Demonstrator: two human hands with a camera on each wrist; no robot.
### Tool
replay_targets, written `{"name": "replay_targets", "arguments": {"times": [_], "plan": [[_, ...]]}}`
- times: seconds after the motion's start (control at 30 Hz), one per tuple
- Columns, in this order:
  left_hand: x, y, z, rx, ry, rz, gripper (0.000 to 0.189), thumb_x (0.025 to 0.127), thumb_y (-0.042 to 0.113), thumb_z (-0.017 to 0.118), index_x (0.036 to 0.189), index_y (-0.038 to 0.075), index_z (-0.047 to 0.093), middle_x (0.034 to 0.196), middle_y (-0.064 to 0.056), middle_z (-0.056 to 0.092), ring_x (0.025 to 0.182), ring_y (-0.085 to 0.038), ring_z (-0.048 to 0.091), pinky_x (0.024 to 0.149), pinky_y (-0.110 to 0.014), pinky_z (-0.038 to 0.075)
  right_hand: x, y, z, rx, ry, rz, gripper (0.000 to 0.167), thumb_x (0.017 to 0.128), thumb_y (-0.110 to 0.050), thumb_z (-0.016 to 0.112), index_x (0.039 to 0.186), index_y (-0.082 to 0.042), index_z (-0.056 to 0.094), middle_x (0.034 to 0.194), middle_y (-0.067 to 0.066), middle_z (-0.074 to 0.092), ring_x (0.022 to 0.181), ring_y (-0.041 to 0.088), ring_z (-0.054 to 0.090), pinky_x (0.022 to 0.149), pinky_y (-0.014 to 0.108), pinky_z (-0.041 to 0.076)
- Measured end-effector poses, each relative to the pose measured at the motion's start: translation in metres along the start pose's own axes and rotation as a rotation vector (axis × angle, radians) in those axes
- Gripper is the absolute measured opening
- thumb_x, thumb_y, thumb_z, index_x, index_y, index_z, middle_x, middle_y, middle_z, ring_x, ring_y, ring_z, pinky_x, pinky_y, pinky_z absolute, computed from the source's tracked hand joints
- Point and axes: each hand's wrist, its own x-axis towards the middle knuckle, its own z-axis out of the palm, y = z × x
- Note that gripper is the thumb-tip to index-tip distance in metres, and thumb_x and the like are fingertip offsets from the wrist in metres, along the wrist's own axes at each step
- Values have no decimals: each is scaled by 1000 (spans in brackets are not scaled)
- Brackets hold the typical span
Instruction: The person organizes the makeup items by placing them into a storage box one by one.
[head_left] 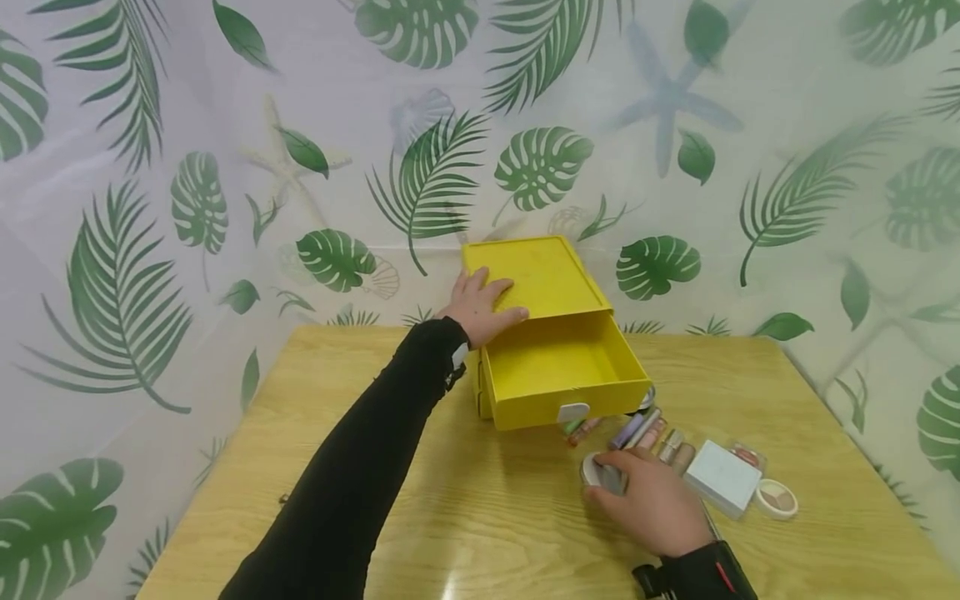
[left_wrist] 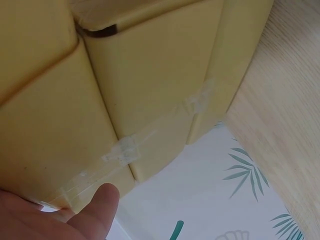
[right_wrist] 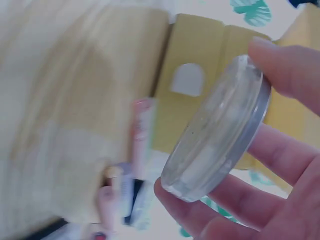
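A yellow drawer box [head_left: 536,275] stands at the back of the wooden table, its top drawer [head_left: 532,408] pulled out with a bare interior. My left hand [head_left: 483,310] rests on the box's top left edge, fingers spread. In the left wrist view, the left thumb [left_wrist: 97,212] lies against the taped yellow side. Between thumb and fingertips, my right hand [head_left: 663,504] holds a round clear compact [right_wrist: 215,132] with a silver rim, in front of and to the right of the drawer. The right wrist view shows it tilted on edge.
Right of the drawer lie several cosmetic tubes [head_left: 627,432], a white rectangular case [head_left: 723,477] and a round palette [head_left: 777,498] with beige and brown pans. A white tab handle [head_left: 573,412] sits on the drawer front. A leaf-patterned sheet [head_left: 540,167] hangs behind the table.
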Motion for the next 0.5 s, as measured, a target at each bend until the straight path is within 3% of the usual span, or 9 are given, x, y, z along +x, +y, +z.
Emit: {"name": "replay_targets", "arguments": {"times": [0.5], "plan": [[-2, -1, 0, -1, 12, -6, 71, 100, 58, 51, 159, 21, 36, 169, -12, 8, 154, -36, -4, 121, -56, 17, -31, -46, -41, 7, 147, -175, 43, 88, -45, 78, 126, -25, 71, 128, 7, 65, 108, 29, 65, 69, 39, 55]]}}
